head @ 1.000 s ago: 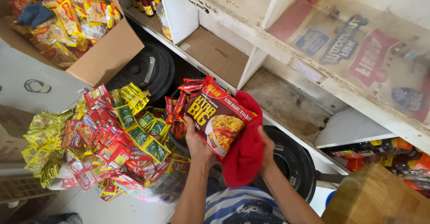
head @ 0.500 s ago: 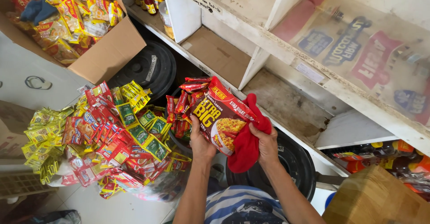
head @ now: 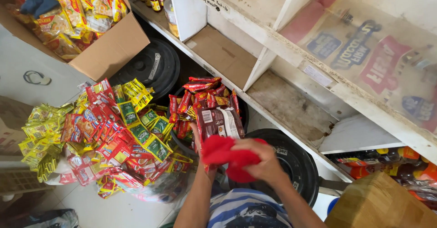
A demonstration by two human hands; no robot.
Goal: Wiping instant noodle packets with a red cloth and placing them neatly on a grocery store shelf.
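We face white wooden shelves (head: 291, 50); a cardboard box (head: 109, 50) of yellow packets sits upper left; strips of red and green sachets (head: 118, 137) spill beside us; our left hand (head: 199, 139) grips a dark-red snack packet (head: 218, 123) from behind; our right hand (head: 264, 162) presses a red cloth (head: 223, 155) against it.

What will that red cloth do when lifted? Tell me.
The red cloth is bunched and folded under the right hand, so it is likely floppy and would drape. It looks light for its size and unlikely to slip or roll.
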